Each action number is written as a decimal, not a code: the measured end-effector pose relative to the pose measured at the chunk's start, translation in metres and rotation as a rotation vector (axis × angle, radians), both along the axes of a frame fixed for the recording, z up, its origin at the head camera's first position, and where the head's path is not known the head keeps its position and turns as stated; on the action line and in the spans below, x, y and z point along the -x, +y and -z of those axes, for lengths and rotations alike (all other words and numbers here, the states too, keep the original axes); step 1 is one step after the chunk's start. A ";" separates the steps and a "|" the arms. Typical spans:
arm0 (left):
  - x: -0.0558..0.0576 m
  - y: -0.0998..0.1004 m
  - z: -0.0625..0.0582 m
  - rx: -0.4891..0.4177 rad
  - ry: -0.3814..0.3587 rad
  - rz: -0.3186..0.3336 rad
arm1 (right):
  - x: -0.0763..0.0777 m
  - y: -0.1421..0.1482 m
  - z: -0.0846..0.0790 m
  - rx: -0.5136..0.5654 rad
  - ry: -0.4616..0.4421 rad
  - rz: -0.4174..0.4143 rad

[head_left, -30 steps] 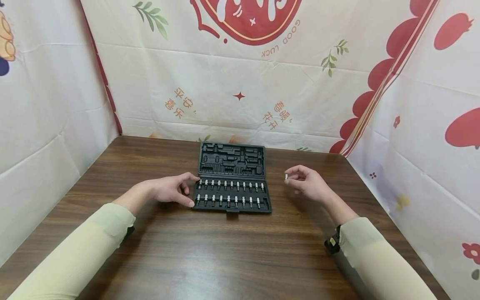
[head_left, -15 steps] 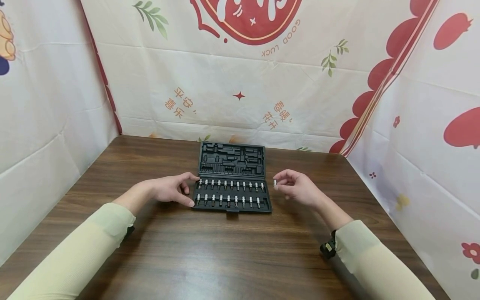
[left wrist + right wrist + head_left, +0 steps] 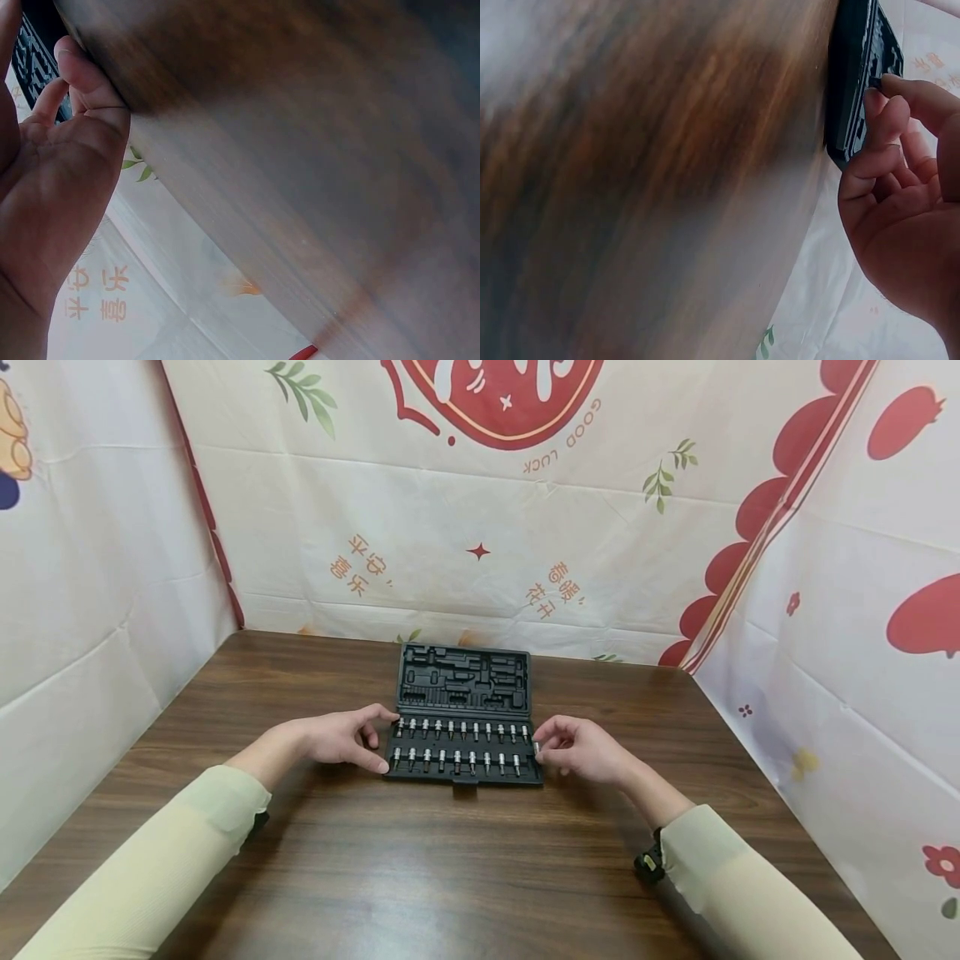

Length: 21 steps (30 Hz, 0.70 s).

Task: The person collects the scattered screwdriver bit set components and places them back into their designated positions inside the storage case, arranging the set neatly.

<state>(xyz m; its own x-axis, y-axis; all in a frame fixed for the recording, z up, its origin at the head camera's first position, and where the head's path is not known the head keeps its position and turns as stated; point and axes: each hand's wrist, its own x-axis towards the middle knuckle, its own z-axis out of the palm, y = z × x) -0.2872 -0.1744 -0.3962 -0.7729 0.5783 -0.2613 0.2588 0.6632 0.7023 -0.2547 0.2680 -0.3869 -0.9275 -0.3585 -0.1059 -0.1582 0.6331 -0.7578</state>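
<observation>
A black socket case [image 3: 464, 784] lies unfolded on the table, its lid half toward the back. Two rows of silver bit sockets [image 3: 457, 762] sit in the near half. My left hand [image 3: 337, 739] rests at the case's left side, index fingertip near the hinge and thumb at the front corner. At the right edge my right hand [image 3: 585, 750] pinches a small silver bit socket [image 3: 536, 748] between thumb and fingertips, right over the end of the lower row. In the right wrist view those fingertips overlap the case [image 3: 847, 90], and the socket shows only as a small dark end.
The brown wooden table [image 3: 420, 860] reaches toward me in front of the case. A printed white cloth [image 3: 450, 502] hangs behind the table and along both sides. The lid half [image 3: 463, 678] holds moulded recesses.
My right hand has moved left and slightly toward me, carrying the bit socket from beside the case to its right edge. The left hand and the case have stayed put.
</observation>
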 end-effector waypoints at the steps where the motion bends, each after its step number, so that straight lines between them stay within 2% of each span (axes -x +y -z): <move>1: 0.000 0.000 0.000 0.000 0.001 0.000 | 0.000 -0.001 0.000 -0.006 -0.005 -0.005; 10: -0.001 0.000 -0.001 0.005 -0.001 -0.004 | 0.000 -0.005 0.002 -0.088 -0.006 0.007; 21: -0.001 0.001 -0.001 0.005 -0.005 0.001 | 0.000 -0.007 0.008 -0.129 -0.005 -0.018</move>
<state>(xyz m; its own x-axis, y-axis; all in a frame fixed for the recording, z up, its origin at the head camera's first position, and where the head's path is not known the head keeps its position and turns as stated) -0.2863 -0.1739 -0.3947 -0.7709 0.5778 -0.2682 0.2556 0.6663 0.7005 -0.2547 0.2609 -0.3945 -0.9202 -0.3585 -0.1570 -0.1667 0.7221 -0.6714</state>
